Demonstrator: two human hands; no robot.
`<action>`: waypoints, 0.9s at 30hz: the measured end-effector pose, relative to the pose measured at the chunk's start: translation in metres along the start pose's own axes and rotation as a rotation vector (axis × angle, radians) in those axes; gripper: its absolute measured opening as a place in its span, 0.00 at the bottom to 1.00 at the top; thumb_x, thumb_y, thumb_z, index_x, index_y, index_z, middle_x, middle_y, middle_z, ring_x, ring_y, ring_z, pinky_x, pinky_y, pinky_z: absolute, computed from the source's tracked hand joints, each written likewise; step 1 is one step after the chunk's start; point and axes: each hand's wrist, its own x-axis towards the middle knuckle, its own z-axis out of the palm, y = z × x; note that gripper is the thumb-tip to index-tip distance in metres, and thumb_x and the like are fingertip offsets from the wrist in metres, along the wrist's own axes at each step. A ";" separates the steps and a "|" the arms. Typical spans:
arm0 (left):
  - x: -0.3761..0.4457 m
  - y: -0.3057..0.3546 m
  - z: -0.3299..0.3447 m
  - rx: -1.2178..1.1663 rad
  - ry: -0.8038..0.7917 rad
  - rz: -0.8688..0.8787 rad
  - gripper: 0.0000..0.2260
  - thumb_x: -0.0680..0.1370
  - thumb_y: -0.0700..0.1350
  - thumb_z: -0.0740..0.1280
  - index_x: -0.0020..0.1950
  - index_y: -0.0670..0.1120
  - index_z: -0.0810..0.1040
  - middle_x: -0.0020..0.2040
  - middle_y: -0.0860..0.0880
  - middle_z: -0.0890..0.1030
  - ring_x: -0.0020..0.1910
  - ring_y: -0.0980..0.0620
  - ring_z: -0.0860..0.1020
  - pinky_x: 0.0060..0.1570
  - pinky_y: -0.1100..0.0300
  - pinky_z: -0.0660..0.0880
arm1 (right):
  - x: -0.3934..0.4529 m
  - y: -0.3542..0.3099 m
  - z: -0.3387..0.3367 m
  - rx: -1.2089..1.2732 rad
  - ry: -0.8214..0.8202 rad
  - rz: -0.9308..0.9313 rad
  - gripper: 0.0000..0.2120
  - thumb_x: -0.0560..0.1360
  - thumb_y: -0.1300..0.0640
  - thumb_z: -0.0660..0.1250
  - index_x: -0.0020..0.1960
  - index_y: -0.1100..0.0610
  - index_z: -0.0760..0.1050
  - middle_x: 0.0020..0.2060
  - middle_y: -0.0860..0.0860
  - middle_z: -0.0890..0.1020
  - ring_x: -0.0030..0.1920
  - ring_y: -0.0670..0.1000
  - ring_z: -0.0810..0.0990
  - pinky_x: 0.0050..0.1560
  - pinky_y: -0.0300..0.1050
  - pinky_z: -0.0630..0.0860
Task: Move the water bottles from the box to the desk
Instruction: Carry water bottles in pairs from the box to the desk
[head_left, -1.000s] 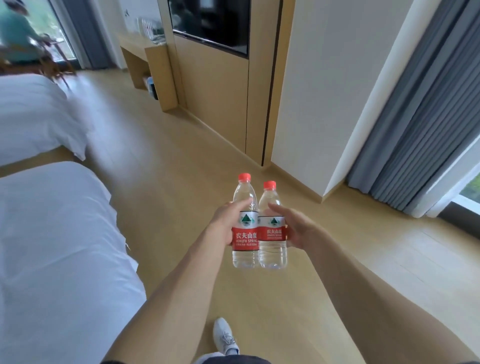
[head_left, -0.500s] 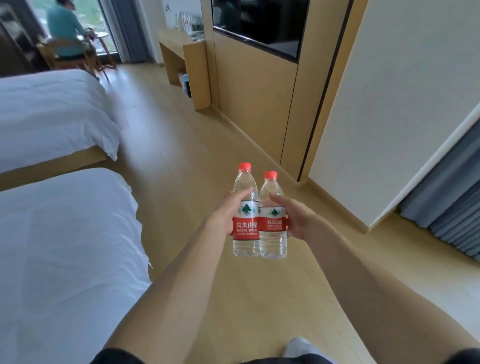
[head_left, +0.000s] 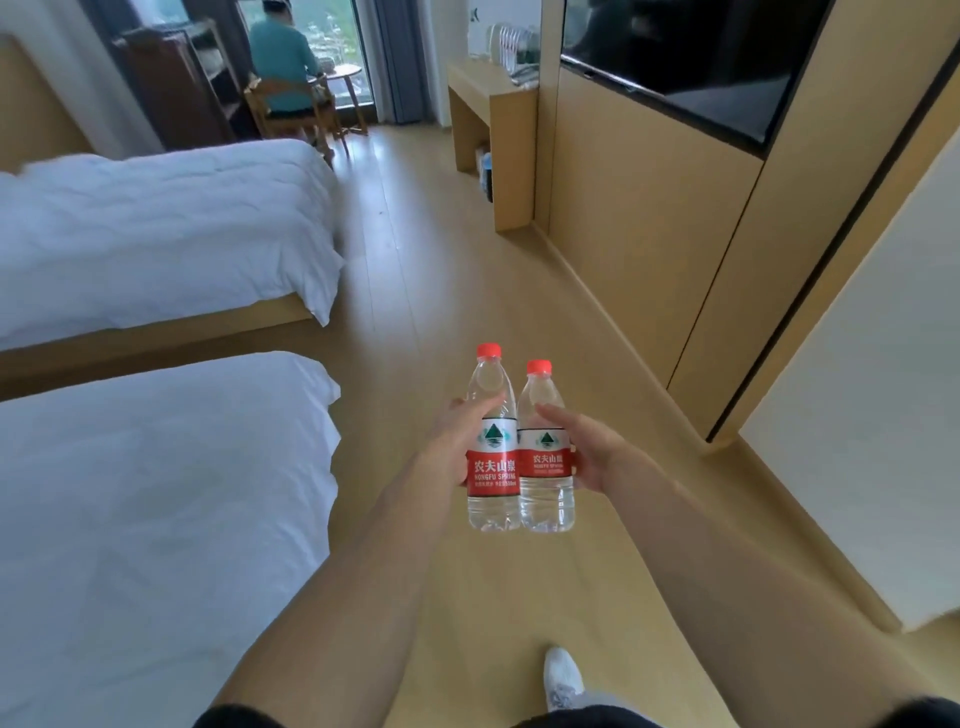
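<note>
Beds (head_left: 156, 467) fill the left, leaving a floor lane toward the desk (head_left: 488, 98) at the far wall, probably the destination. Left hand (head_left: 457, 447) wraps the left bottle (head_left: 493, 457); right hand (head_left: 592, 457) wraps the right bottle (head_left: 545, 467). Both bottles are upright and touching, likely paired for steadiness while walking.
</note>
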 end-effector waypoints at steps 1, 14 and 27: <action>0.013 0.007 -0.004 -0.011 0.029 -0.001 0.27 0.71 0.59 0.77 0.64 0.49 0.73 0.52 0.40 0.85 0.45 0.40 0.86 0.47 0.41 0.82 | 0.017 -0.008 0.002 -0.010 -0.039 0.021 0.21 0.77 0.49 0.71 0.62 0.61 0.74 0.42 0.58 0.88 0.40 0.57 0.88 0.35 0.50 0.83; 0.128 0.129 -0.027 -0.186 0.260 0.019 0.23 0.76 0.54 0.74 0.64 0.47 0.72 0.56 0.38 0.84 0.55 0.36 0.83 0.59 0.35 0.77 | 0.186 -0.155 0.027 -0.198 -0.299 0.122 0.17 0.79 0.46 0.68 0.58 0.59 0.75 0.38 0.55 0.87 0.36 0.54 0.87 0.31 0.48 0.82; 0.218 0.157 -0.149 -0.315 0.447 0.036 0.23 0.71 0.57 0.77 0.59 0.49 0.73 0.48 0.42 0.86 0.41 0.42 0.87 0.43 0.44 0.83 | 0.312 -0.191 0.144 -0.396 -0.390 0.187 0.27 0.77 0.41 0.68 0.67 0.59 0.77 0.51 0.57 0.86 0.47 0.57 0.85 0.54 0.59 0.80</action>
